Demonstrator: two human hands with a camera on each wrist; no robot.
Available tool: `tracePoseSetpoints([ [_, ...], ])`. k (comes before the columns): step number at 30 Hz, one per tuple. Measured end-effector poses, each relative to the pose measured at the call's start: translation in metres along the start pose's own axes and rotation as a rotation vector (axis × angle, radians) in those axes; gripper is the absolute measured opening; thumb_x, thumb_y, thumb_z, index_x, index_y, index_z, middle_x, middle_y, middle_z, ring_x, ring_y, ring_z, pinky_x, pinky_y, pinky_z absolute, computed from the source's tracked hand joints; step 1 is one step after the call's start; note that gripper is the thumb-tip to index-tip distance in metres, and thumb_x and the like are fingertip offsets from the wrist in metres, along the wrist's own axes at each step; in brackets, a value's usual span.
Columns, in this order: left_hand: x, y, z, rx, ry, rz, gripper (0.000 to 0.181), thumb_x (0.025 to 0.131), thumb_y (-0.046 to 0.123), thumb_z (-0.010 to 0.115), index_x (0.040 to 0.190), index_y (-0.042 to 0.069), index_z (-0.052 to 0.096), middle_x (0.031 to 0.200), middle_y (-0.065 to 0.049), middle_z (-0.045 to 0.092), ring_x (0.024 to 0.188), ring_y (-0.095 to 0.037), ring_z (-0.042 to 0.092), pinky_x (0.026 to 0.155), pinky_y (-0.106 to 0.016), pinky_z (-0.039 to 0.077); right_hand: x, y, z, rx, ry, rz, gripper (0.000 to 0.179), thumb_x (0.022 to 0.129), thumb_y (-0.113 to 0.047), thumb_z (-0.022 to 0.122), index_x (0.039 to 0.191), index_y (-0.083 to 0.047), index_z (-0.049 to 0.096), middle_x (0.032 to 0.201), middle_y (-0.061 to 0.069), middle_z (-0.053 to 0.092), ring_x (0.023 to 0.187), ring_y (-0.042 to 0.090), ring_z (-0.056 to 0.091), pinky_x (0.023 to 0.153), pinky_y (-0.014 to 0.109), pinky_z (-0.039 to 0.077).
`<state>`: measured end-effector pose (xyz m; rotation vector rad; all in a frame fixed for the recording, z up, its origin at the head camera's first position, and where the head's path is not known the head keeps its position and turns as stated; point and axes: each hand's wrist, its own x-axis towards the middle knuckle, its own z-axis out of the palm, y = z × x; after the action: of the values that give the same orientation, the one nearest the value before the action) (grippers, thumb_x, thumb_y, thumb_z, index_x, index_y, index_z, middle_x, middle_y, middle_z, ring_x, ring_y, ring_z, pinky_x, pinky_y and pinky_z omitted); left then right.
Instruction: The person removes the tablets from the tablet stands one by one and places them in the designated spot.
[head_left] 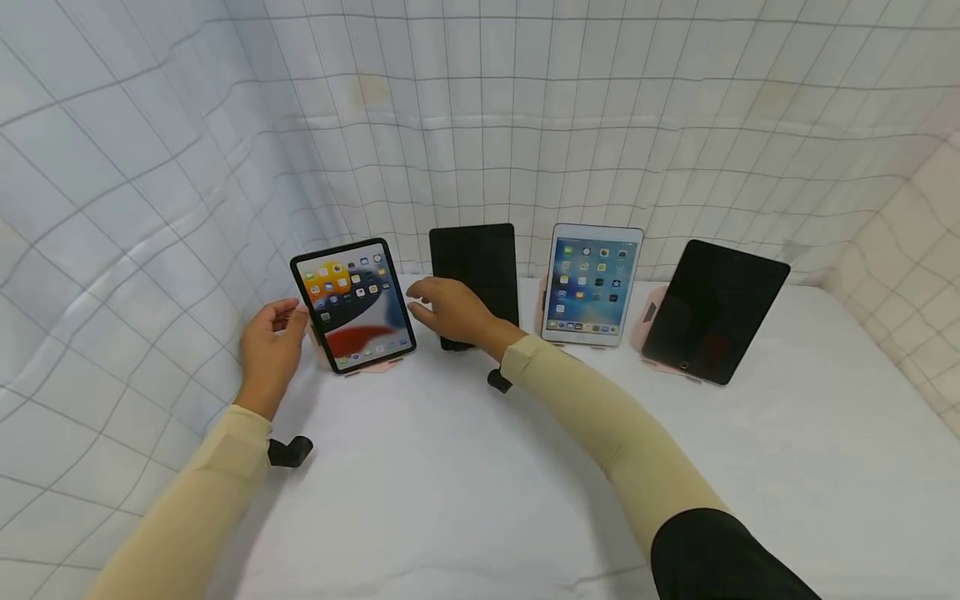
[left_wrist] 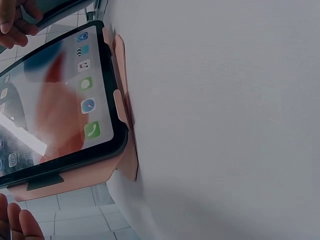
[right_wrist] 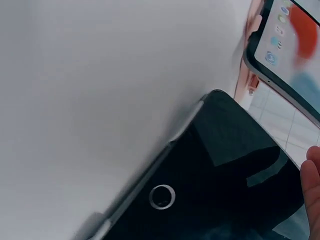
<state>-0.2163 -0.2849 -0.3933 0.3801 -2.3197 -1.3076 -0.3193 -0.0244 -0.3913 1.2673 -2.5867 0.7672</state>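
We see a lit iPad with a black edge, leaning back on a pink stand on the white surface. Its screen shows rows of little app pictures, with a big red shape near the bottom.

We see the left hand just beside the left edge of the lit iPad. Its fingers are softly bent and hold nothing, but we cannot tell if a fingertip touches the edge. The right hand is near the right edge of the lit iPad. Its fingers and thumb reach toward that edge with a gap between them, and they hold nothing.

Right of the lit iPad, we find a dark iPad, partly hidden by the right hand. It has a round button with a silver ring. Farther right of the lit iPad stands a white iPad, and its screen is on too. Farthest right from it is a black iPad, tilted, with a dark screen. Behind the lit iPad, we see a white cloth with thin crossing lines.
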Motion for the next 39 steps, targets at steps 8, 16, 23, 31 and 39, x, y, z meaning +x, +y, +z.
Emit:
tracePoseSetpoints([
  [8, 0.005, 0.0, -0.004, 0.019, 0.002, 0.001, 0.05, 0.103, 0.041, 0.051, 0.134, 0.003, 0.059, 0.119, -0.011, 0.06, 0.104, -0.014, 0.048, 0.079, -0.021, 0.039, 0.019, -0.007, 0.0, 0.088, 0.014, 0.074, 0.035, 0.103, -0.024, 0.055, 0.131, -0.004, 0.058, 0.118, 0.007, 0.067, 0.1, 0.014, 0.063, 0.086, 0.02, 0.05],
  [16, 0.012, 0.008, 0.001, 0.025, -0.038, -0.04, 0.052, 0.104, 0.043, 0.047, 0.139, 0.005, 0.056, 0.122, -0.012, 0.058, 0.101, -0.013, 0.049, 0.076, -0.02, 0.041, 0.031, -0.01, 0.003, 0.177, 0.094, 0.2, 0.037, 0.103, -0.026, 0.055, 0.134, -0.006, 0.056, 0.11, 0.004, 0.067, 0.095, 0.012, 0.061, 0.081, 0.02, 0.051],
  [23, 0.016, 0.006, 0.002, 0.024, -0.014, -0.098, 0.05, 0.104, 0.042, 0.048, 0.138, 0.007, 0.058, 0.112, -0.006, 0.059, 0.096, -0.011, 0.048, 0.073, -0.019, 0.042, 0.035, -0.013, 0.016, 0.291, 0.143, 0.249, 0.033, 0.104, -0.024, 0.054, 0.131, -0.007, 0.058, 0.108, 0.004, 0.068, 0.093, 0.012, 0.06, 0.078, 0.018, 0.05],
  [31, 0.02, 0.004, 0.005, -0.019, 0.003, -0.143, 0.047, 0.103, 0.041, 0.051, 0.134, 0.007, 0.061, 0.108, 0.0, 0.057, 0.094, -0.009, 0.048, 0.074, -0.021, 0.044, 0.036, -0.016, 0.024, 0.41, 0.232, 0.348, 0.028, 0.104, -0.025, 0.055, 0.126, -0.009, 0.062, 0.105, 0.002, 0.069, 0.089, 0.011, 0.061, 0.077, 0.022, 0.051],
  [39, 0.018, 0.004, 0.006, -0.101, 0.03, -0.143, 0.044, 0.102, 0.037, 0.055, 0.129, 0.004, 0.063, 0.105, 0.002, 0.06, 0.093, -0.007, 0.05, 0.076, -0.022, 0.044, 0.033, -0.021, 0.024, 0.473, 0.302, 0.375, 0.017, 0.102, -0.024, 0.058, 0.112, -0.012, 0.065, 0.101, -0.001, 0.068, 0.091, 0.011, 0.06, 0.079, 0.021, 0.05],
])
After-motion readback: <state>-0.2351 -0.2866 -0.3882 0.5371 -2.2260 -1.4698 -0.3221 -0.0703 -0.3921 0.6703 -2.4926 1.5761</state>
